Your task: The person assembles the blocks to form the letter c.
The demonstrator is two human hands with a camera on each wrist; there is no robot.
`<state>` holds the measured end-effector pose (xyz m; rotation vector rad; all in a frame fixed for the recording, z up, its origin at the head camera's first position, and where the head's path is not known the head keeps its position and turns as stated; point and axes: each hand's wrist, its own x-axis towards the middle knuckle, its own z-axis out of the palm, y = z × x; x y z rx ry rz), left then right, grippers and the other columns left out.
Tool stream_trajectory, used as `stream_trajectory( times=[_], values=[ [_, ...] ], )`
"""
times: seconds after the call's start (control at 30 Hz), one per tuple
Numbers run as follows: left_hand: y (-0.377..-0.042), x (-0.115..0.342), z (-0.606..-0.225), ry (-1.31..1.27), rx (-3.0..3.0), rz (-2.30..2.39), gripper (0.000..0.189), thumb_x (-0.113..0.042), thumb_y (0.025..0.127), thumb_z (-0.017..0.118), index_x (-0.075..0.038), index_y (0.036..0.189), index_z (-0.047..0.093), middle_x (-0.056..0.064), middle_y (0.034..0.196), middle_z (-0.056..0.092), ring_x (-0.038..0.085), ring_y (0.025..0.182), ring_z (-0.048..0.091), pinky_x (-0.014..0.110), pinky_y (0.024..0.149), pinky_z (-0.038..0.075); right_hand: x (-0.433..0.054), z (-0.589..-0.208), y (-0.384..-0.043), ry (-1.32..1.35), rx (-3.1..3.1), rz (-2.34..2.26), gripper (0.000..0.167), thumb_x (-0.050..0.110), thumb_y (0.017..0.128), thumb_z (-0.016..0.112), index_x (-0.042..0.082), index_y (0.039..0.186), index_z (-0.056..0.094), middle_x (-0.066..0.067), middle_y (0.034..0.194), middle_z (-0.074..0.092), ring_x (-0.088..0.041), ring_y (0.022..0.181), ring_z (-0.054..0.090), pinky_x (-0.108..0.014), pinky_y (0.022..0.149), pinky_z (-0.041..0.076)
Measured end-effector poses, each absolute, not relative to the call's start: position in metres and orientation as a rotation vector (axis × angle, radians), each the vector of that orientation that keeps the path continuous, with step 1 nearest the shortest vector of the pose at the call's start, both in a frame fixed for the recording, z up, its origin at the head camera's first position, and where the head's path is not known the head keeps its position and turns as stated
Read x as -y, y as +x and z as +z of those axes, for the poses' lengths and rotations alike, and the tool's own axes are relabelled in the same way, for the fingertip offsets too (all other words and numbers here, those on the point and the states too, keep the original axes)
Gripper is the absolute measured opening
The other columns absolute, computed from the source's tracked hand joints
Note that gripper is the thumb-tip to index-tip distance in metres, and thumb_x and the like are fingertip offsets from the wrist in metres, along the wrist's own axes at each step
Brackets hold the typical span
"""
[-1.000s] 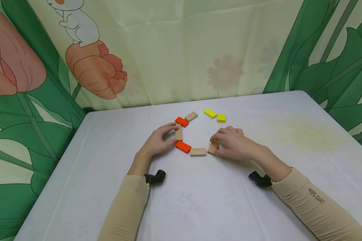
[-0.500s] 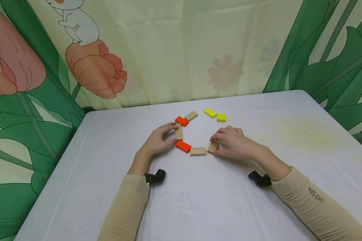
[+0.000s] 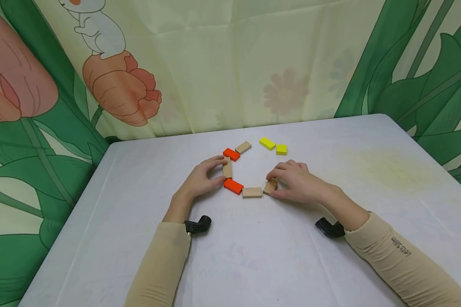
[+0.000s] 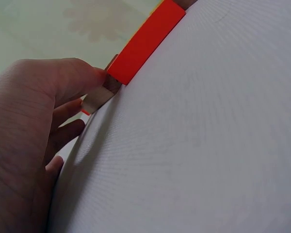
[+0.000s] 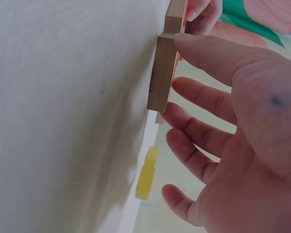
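Observation:
Several small flat blocks lie in a curved line on the white table in the head view. My left hand [image 3: 200, 179] holds a plain wooden block [image 3: 227, 169] at the left of the curve, thumb at its near end and a fingertip at its far end. A red block [image 3: 233, 186] and another red block [image 3: 231, 154] adjoin that block's ends. At the near right, my right hand [image 3: 297, 184] pinches a slanted plain wooden block [image 3: 269, 187] between thumb and fingers. Its corner meets or nearly meets a second wooden block [image 3: 252, 192] lying crosswise.
Beyond the hands, another wooden block [image 3: 243, 148] touches the far red one. Two yellow blocks [image 3: 267, 143] lie at the far right of the curve, one longer than the other. A printed floral curtain [image 3: 215, 64] hangs behind the table's far edge.
My right hand has shifted slightly left with its wooden block, narrowing the gap to the crosswise one. The left hand has stayed in place.

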<state>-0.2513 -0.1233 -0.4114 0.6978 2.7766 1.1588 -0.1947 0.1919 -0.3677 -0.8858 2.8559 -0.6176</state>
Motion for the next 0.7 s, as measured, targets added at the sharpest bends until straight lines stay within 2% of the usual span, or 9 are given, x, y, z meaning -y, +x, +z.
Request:
stream_trajectory(
  times=[0.7],
  values=[
    [-0.2505, 0.1224, -0.4117, 0.701, -2.782, 1.164, 0.052, -0.023, 0.092, 0.069, -0.016, 0.142, 0.06, -0.001, 0.153, 0.047, 0.02, 0.145, 0.036, 0.044, 0.118, 0.029, -0.1898, -0.3695, -0.1954, -0.887, -2.853, -0.608, 0.031, 0.027, 0.09, 0.078, 0.016, 0.118, 0.071, 0.001, 0.117, 0.063, -0.028, 0.114, 0.048, -0.057, 0.095, 0.032]
  ],
)
